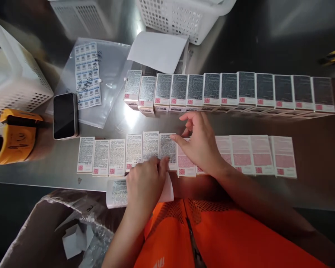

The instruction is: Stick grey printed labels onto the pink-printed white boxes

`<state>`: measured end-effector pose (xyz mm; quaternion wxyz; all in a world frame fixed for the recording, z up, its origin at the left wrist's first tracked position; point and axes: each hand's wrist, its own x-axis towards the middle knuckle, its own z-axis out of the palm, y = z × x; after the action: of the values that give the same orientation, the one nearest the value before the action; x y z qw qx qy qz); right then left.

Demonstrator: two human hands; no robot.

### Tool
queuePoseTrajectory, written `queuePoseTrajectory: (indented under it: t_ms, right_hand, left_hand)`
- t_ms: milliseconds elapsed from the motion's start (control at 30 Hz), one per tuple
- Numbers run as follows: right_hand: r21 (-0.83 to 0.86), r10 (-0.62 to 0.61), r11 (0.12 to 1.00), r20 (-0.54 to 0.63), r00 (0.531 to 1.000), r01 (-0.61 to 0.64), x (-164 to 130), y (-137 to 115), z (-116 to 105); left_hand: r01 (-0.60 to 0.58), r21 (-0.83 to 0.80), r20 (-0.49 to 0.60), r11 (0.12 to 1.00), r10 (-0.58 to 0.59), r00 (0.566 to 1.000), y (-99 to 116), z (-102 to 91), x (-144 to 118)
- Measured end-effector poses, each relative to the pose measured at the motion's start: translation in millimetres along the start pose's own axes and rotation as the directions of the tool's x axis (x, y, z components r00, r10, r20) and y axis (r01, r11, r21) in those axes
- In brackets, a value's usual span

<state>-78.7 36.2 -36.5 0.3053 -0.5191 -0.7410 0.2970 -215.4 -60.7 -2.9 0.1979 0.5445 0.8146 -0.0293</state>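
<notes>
Orange vest (212, 238) below, both hands over the near row of boxes (117, 156).
Left hand (143, 186) grips a label strip (115, 193); right hand (202, 143), fingers loosely spread, presses a box (168, 149).

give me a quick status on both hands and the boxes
Left hand gripping label strip. Right hand fingertips on near row of boxes. Nothing in the way.

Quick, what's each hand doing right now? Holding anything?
Left hand: closed on a strip of labels, fingers at the near row of boxes.
Right hand: open, holding nothing, fingers resting on one box.
</notes>
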Motion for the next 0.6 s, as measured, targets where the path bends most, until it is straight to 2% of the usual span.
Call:
queuePoseTrajectory:
  t_ms: [167, 267, 333, 433, 467, 533, 567, 600]
  right_hand:
    - [-0.022, -0.077, 0.997, 0.094, 0.993, 0.080, -4, 1, -6]
    - [-0.008, -0.168, 0.985, 0.232, 0.958, 0.175, -10, -1, -16]
    - [0.049, -0.212, 0.977, 0.270, 0.939, 0.207, -18, -7, -23]
    - [0.301, -0.250, 0.941, 0.318, 0.915, 0.152, -34, -26, -29]
    - [0.418, -0.271, 0.903, 0.384, 0.882, 0.096, -40, -33, -30]
    - [0.590, -0.319, 0.805, 0.523, 0.791, -0.065, -53, -45, -29]
    - [0.629, -0.320, 0.765, 0.557, 0.766, -0.137, -58, -48, -29]
    - [0.646, -0.299, 0.740, 0.563, 0.770, -0.185, -61, -50, -29]
  left_hand:
    - [0.008, 0.068, -0.049, 0.998, -0.004, 0.999, -7, -1.3, -19]
    - [-0.042, 0.083, -0.224, 0.996, 0.060, 0.973, -20, -2.4, -30]
    - [-0.120, 0.091, -0.395, 0.989, 0.146, 0.907, -27, -6.2, -34]
    - [-0.254, 0.105, -0.608, 0.962, 0.264, 0.749, -25, -17.5, -37]
    - [-0.289, 0.112, -0.652, 0.951, 0.290, 0.700, -22, -22.3, -37]
    - [-0.332, 0.129, -0.700, 0.935, 0.323, 0.638, -18, -33.1, -39]
    - [-0.332, 0.131, -0.720, 0.934, 0.320, 0.616, -18, -38.6, -41]
    - [-0.322, 0.118, -0.744, 0.939, 0.299, 0.598, -20, -43.9, -43]
